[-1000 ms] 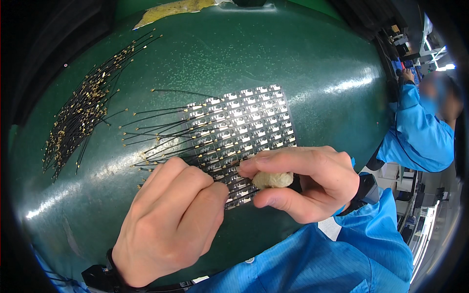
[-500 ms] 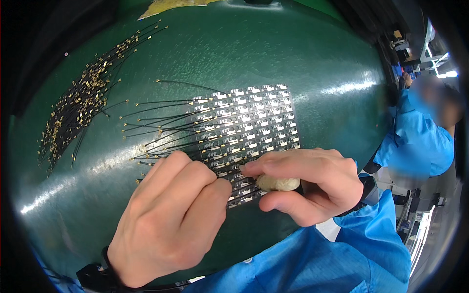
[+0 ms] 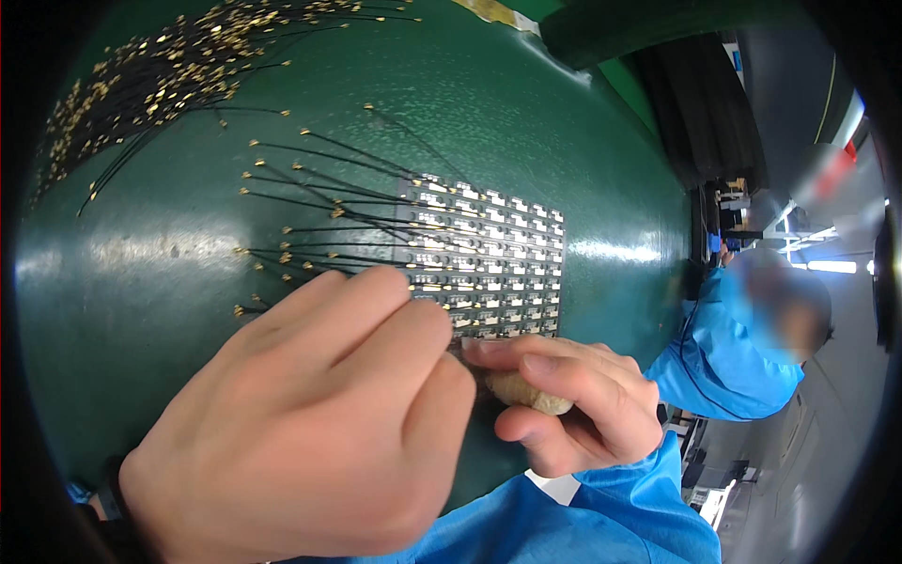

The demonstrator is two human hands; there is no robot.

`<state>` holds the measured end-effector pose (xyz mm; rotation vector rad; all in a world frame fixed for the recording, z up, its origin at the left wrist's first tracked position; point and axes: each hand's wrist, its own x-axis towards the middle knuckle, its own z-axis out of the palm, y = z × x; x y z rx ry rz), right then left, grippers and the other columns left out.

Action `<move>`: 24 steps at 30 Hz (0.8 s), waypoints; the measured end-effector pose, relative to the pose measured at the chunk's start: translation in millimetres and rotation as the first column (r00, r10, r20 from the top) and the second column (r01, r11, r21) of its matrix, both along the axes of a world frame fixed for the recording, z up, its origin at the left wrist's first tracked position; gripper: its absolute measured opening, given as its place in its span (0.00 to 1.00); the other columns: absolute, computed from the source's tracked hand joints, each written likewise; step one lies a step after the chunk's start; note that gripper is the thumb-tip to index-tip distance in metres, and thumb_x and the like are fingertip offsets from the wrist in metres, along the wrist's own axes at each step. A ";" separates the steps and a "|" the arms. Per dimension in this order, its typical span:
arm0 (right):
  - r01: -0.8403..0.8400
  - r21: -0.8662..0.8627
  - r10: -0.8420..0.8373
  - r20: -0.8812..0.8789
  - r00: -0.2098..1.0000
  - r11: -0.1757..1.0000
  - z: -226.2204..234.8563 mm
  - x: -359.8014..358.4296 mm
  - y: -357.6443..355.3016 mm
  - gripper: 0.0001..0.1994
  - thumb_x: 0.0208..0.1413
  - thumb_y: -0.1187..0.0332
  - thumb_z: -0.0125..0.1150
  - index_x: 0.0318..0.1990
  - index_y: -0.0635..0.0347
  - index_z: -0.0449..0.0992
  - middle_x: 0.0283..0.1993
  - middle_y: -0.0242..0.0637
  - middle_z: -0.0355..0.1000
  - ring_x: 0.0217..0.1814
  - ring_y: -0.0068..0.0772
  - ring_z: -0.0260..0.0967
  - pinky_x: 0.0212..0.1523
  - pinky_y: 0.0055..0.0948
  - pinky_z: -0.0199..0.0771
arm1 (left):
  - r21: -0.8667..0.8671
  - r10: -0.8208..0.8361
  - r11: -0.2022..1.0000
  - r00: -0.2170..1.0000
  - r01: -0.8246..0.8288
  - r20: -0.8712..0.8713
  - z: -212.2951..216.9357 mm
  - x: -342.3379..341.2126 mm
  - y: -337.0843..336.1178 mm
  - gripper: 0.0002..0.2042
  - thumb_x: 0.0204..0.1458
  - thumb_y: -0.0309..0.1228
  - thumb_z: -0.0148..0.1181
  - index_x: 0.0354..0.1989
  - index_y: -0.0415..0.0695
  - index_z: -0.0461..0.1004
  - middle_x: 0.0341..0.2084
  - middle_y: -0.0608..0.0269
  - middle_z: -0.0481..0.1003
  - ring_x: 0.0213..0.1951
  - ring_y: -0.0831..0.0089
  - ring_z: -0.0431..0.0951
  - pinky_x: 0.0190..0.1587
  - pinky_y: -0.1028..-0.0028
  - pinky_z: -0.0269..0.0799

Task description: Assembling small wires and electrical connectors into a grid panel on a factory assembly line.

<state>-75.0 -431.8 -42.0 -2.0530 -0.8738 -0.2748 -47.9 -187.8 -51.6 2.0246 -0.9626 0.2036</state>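
A panel of small circuit boards (image 3: 517, 254) lies on the green work surface, laid out in rows. Thin black cables with gold-coloured connector ends (image 3: 324, 228) run from its left part out over the surface. My left hand (image 3: 319, 414) is closed at the panel's near left corner, knuckles up; whatever its fingertips hold is hidden underneath. Beside it, my right hand (image 3: 587, 399) grips a stubby cream-coloured piece (image 3: 528, 392) with a crinkled surface. The tip of my right index finger rests at the panel's near edge, close to my left hand.
A large heap of loose black cables with gold ends (image 3: 160, 80) lies at the far left. Something yellow (image 3: 493, 11) sits at the far edge, near a dark green rounded form (image 3: 648, 28). To the right, a person in blue workwear (image 3: 738, 343) is nearby.
The view has shifted and turned, so the cable heap sits higher and the panel looks smaller. My left hand appears larger. Both hands stay close together at the panel's near side.
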 end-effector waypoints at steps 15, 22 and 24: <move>0.057 -0.037 -0.061 -0.120 0.991 0.998 5.1 -1.3 4.9 0.21 0.57 0.76 0.80 0.55 0.79 0.81 0.44 0.60 0.86 0.40 0.47 0.89 0.41 0.36 0.91 | 0.005 -0.003 1.000 0.998 0.003 0.064 -6.9 -1.0 8.9 0.06 0.43 0.24 0.65 0.29 0.37 0.74 0.27 0.59 0.64 0.30 0.63 0.68 0.31 0.66 0.66; 0.066 -0.001 -0.065 -0.109 0.992 0.998 5.6 0.4 0.9 0.22 0.57 0.77 0.80 0.56 0.79 0.80 0.44 0.61 0.86 0.43 0.49 0.89 0.45 0.38 0.91 | 0.008 -0.028 1.000 0.999 0.028 0.043 0.4 3.7 8.3 0.07 0.43 0.23 0.65 0.30 0.38 0.75 0.27 0.59 0.64 0.30 0.63 0.68 0.31 0.66 0.66; 0.048 -0.002 -0.048 -0.111 0.993 0.999 4.4 0.8 1.3 0.23 0.57 0.77 0.80 0.57 0.80 0.79 0.44 0.62 0.86 0.43 0.49 0.89 0.45 0.38 0.91 | -0.010 -0.014 1.000 0.999 0.015 0.043 -2.2 2.6 6.6 0.07 0.43 0.23 0.65 0.30 0.38 0.75 0.27 0.59 0.64 0.30 0.63 0.68 0.31 0.66 0.66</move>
